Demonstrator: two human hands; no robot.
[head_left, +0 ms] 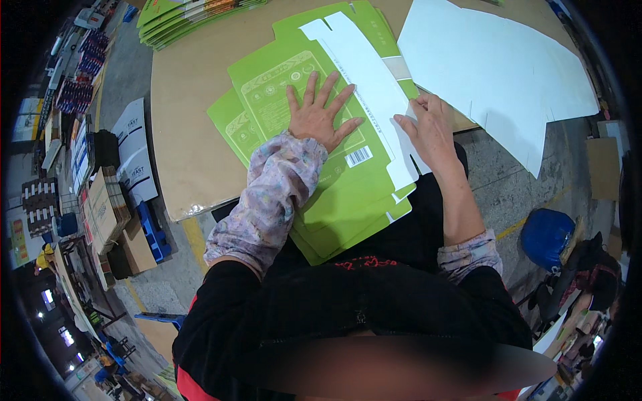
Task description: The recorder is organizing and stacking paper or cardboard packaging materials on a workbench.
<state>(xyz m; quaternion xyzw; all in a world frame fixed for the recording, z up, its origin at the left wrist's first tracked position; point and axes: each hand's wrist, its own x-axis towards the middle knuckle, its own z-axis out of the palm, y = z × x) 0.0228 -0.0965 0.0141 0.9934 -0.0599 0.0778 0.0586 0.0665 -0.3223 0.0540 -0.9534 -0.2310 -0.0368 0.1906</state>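
A flat green cardboard box blank [314, 150] lies in front of me at the table's near edge, over similar green pieces. A long white flap [364, 80] is folded over along its right side, and a barcode shows below the middle. My left hand [319, 113] rests flat on the printed green panel, fingers spread and holding nothing. At the flap's right edge is my right hand [431, 130], its thumb on the white surface and its bent fingers at the margin. Those fingertips are partly hidden.
Large white cardboard sheets [495, 67] overhang the table's right edge. Stacked green blanks [194, 20] sit at the far left of the brown tabletop [190, 134]. On the floor stand a blue covered seat [548, 237] at right and leaning cartons [103, 207] at left.
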